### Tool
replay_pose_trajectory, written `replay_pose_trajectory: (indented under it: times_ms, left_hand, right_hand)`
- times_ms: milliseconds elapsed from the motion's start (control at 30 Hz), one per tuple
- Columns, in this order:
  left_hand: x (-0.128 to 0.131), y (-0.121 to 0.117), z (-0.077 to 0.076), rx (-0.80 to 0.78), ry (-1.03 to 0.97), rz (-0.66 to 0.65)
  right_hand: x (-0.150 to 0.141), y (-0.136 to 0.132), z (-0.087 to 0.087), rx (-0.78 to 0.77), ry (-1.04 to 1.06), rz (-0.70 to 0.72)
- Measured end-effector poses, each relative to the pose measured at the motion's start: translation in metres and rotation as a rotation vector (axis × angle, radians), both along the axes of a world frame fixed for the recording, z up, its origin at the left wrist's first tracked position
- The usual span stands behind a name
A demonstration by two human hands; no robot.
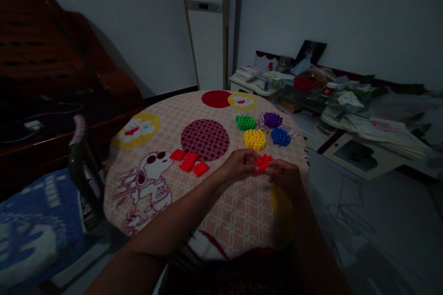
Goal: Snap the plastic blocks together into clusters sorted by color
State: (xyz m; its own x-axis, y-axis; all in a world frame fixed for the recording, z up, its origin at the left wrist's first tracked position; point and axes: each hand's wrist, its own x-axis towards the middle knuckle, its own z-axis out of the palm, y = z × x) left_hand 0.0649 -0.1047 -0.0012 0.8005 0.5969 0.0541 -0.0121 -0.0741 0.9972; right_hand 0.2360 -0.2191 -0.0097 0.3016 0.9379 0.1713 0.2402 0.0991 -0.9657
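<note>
My left hand (238, 164) and my right hand (284, 176) meet over the round table (162, 203), both pinched on a small red studded block cluster (263, 162) held between them. To the left lie three loose red blocks (189, 162) on the cartoon-print cloth. Just beyond my hands sit finished clusters: yellow (254, 139), blue (280, 136), green (245, 122) and purple (272, 120).
A dark wooden sofa (44, 69) and a blue blanket (31, 226) are on the left, with a dark handled object (83, 166) at the table's left edge. A low cluttered white cabinet (311, 87) stands at the back right. Cables trail on the floor (349, 221).
</note>
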Motion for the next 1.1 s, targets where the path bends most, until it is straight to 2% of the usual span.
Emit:
replay_pose_trajectory:
  times_ms: [100, 167, 300, 467, 567, 800, 967, 1100]
  left_hand:
    - [-0.004, 0.008, -0.002, 0.215, 0.112, 0.107]
    - [-0.006, 0.014, -0.004, 0.293, 0.18, 0.179]
    - [-0.004, 0.017, -0.013, 0.305, 0.206, 0.293]
    - [0.005, 0.005, -0.027, 0.273, 0.18, 0.25]
    - [0.006, 0.003, -0.029, 0.297, 0.187, 0.243]
    - [-0.006, 0.023, -0.017, 0.331, 0.223, 0.33]
    - [-0.022, 0.041, 0.0, 0.534, 0.291, 0.427]
    - [-0.056, 0.053, 0.014, 0.746, 0.462, 0.603]
  right_hand:
    - [0.011, -0.005, 0.001, -0.005, -0.033, -0.032]
    - [0.02, -0.007, -0.001, 0.006, -0.066, -0.061]
    - [0.034, -0.008, -0.007, -0.004, -0.195, -0.061]
    - [0.037, 0.0, -0.017, -0.004, -0.314, -0.055]
    - [0.035, 0.004, -0.023, 0.006, -0.346, -0.068]
    - [0.032, 0.007, -0.029, 0.011, -0.359, -0.147]
    - [0.032, 0.005, -0.029, -0.01, -0.246, -0.22]
    - [0.031, -0.001, -0.025, -0.02, -0.19, -0.306]
